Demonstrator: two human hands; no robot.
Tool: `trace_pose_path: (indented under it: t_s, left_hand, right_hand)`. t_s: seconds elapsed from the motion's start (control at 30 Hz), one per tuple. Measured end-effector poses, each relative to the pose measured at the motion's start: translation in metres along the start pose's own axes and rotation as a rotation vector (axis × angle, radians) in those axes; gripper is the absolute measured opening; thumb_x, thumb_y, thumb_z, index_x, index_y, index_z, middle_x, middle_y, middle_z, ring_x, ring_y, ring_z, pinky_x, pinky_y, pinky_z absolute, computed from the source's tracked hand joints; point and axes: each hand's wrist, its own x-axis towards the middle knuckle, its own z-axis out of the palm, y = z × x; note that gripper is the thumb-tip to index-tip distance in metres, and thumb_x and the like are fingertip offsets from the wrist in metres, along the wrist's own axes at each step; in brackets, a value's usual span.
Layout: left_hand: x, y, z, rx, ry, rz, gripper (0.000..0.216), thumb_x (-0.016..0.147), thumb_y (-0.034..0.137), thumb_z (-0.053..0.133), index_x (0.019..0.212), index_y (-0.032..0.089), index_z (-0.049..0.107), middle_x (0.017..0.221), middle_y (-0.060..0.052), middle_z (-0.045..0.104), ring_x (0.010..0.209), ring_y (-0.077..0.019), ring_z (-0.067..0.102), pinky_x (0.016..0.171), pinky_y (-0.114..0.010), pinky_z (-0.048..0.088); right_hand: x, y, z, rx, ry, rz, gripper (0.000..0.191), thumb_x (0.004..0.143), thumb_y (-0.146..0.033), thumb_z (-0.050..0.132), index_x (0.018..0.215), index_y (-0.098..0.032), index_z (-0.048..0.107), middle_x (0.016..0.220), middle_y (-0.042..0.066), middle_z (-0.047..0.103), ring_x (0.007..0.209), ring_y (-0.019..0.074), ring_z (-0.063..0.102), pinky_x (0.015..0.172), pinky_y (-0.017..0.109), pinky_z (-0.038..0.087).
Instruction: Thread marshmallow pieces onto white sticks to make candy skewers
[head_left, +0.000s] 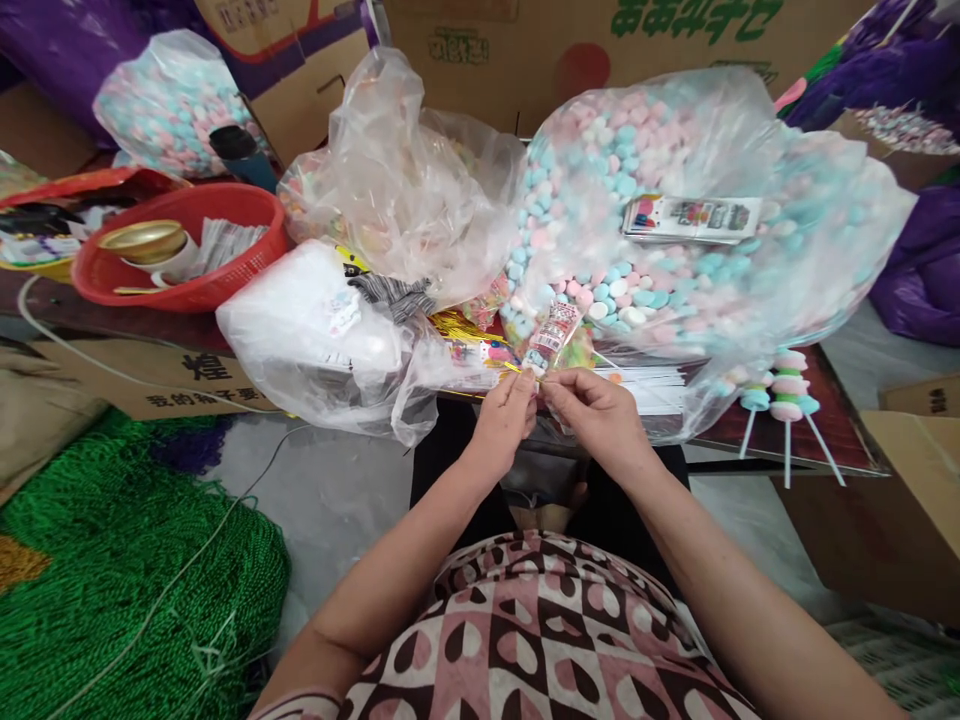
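A small clear printed packet [556, 330] with pale marshmallows inside stands between my hands at the table's front edge. My left hand [510, 412] pinches its gathered lower end, where a thin gold twist tie [513, 367] shows. From the other side, my right hand [596, 405] closes finger and thumb on the same end. Fingers hide part of the tie and whatever lies under them. Just behind are more gold ties [456, 328]. White sticks [649, 392] lie right of my right hand, close to a large clear bag of pink, blue and white marshmallows [645, 140].
Flat printed wrappers [690, 218] lie stacked on the large bag. Marshmallow skewers [787, 400] overhang the table's right edge. Leftward are a white plastic bag [315, 330] and a red basket [247, 265] holding a bowl. Green cord [150, 570] heaps on the floor; cartons [525, 60] stand behind.
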Motion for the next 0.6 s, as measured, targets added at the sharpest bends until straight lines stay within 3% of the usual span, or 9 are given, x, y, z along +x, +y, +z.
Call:
trace_pose_path:
  t_s: [0.1,0.23,0.37,0.5,0.6]
  left_hand:
    - [-0.005,0.004,0.004,0.029,-0.159,0.028,0.042,0.077,0.054,0.068,0.068,0.016,0.052,0.051,0.01,0.028,0.039,-0.0012,0.022,0.036,-0.014,0.016]
    - [-0.011,0.007,0.003,-0.004,-0.314,-0.132,0.038,0.078,0.05,0.066,0.068,0.016,0.052,0.047,0.011,0.023,0.035,-0.0012,0.021,0.036,-0.014,0.015]
    - [-0.016,0.011,0.002,-0.04,-0.458,-0.333,0.036,0.082,0.046,0.06,0.065,0.017,0.05,0.043,0.011,0.02,0.032,-0.0027,0.021,0.035,-0.015,0.016]
    - [-0.021,0.012,0.004,-0.083,-0.557,-0.49,0.036,0.085,0.043,0.057,0.063,0.017,0.049,0.04,0.01,0.021,0.031,-0.0039,0.022,0.034,-0.016,0.017]
    - [-0.021,0.009,0.005,-0.129,-0.555,-0.527,0.035,0.087,0.042,0.056,0.065,0.017,0.049,0.04,0.01,0.021,0.03,-0.0044,0.023,0.034,-0.017,0.019]
  right_hand:
    - [-0.003,0.004,-0.002,0.168,0.027,0.094,0.023,0.075,-0.042,0.068,0.073,-0.019,0.065,0.057,-0.003,0.058,0.047,0.0096,0.044,0.045,0.023,0.034]
    - [-0.006,0.005,-0.01,0.293,0.017,0.162,0.025,0.071,-0.04,0.074,0.066,-0.018,0.062,0.052,-0.005,0.052,0.047,0.0082,0.041,0.046,0.022,0.031]
    - [-0.007,0.002,-0.025,0.479,-0.157,0.22,0.023,0.066,-0.036,0.081,0.072,-0.019,0.067,0.066,-0.003,0.061,0.055,0.0087,0.048,0.051,0.022,0.038]
    - [-0.007,0.005,-0.039,0.57,-0.373,0.225,0.03,0.066,-0.033,0.083,0.092,-0.024,0.073,0.093,0.0,0.071,0.078,0.0137,0.061,0.074,0.027,0.048]
    - [-0.008,0.013,-0.038,0.59,-0.387,0.225,0.024,0.066,-0.037,0.083,0.082,-0.022,0.075,0.085,0.001,0.072,0.078,0.0148,0.062,0.081,0.03,0.048]
